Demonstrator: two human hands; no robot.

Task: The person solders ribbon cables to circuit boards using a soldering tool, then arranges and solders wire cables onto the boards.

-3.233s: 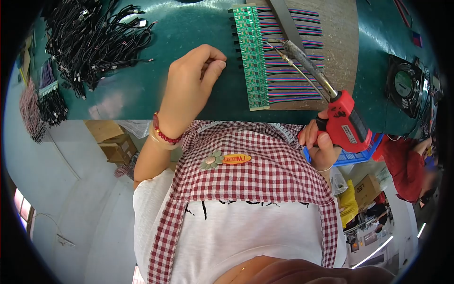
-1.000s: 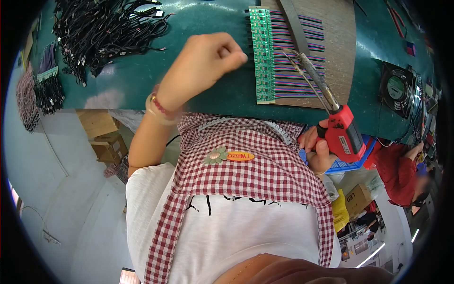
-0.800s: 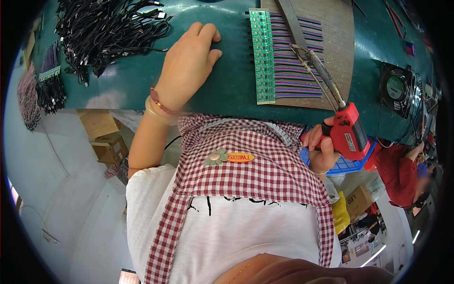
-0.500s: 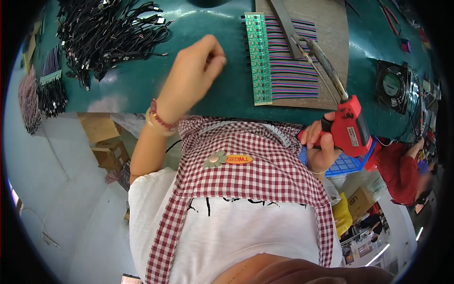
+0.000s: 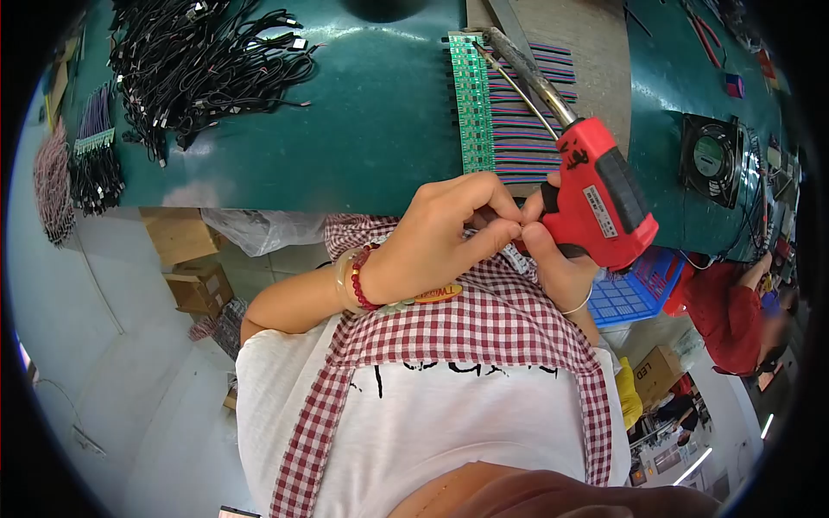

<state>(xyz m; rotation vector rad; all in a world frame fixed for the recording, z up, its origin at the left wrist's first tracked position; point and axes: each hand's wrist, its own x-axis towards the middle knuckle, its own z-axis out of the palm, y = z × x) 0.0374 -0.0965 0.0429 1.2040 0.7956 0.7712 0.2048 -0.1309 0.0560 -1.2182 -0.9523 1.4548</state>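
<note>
My right hand [image 5: 561,263] is wrapped round the handle of a red soldering gun [image 5: 604,194]. The gun's metal barrel and thin feed tube point up and left, the tip over the upper end of a green circuit board strip [image 5: 471,108]. Whether the tip touches the board I cannot tell. Striped ribbon wires [image 5: 527,142] run out from the strip's right side. My left hand [image 5: 458,229] is closed in a pinch, its fingertips meeting those of my right hand beside the gun's handle. Anything between them is too small to make out.
A flat metal bar [image 5: 507,22] lies across the wires on a brown board [image 5: 596,73]. Black cables [image 5: 203,73] are heaped at the left of the green table [image 5: 371,112]. A fan [image 5: 712,160] stands at right, and a person in red [image 5: 725,315] sits beyond.
My left hand has moved right and down to meet my right hand. The soldering gun has shifted up and left, bringing its tip from the wires to the strip's upper end.
</note>
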